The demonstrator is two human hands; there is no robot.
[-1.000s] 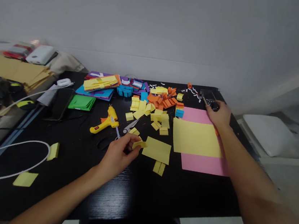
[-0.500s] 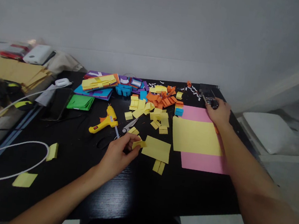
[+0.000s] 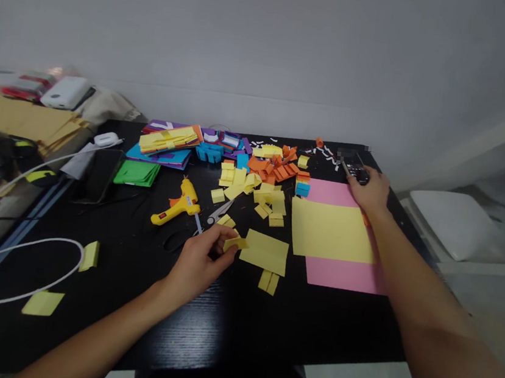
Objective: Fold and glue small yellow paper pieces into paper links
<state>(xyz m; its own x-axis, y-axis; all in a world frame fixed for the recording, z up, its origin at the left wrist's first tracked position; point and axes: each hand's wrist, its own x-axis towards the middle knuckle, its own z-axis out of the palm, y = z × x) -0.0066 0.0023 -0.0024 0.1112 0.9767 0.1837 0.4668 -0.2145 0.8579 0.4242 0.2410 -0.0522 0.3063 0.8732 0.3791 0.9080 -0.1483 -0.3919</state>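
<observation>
My left hand [image 3: 202, 256] pinches a small folded yellow paper piece [image 3: 235, 244] between thumb and fingers, beside a flat yellow paper rectangle [image 3: 265, 252]. At the back right, my right hand [image 3: 370, 193] is closed on a dark object [image 3: 356, 170], partly blurred, that I cannot make out. Left of that hand lies a large yellow sheet [image 3: 334, 231] on top of a pink sheet [image 3: 345, 274]. Folded yellow pieces [image 3: 272, 200] and orange pieces [image 3: 273, 169] are heaped in the middle. Scissors [image 3: 220, 211] lie partly hidden near my left hand.
A yellow glue gun [image 3: 181, 205] lies left of the scissors. Green papers [image 3: 137, 173], a phone [image 3: 96, 176] and stacked coloured papers [image 3: 169, 140] are farther left. A white cable [image 3: 20, 245] loops over the table's left side. White scraps [image 3: 328, 155] lie at the back.
</observation>
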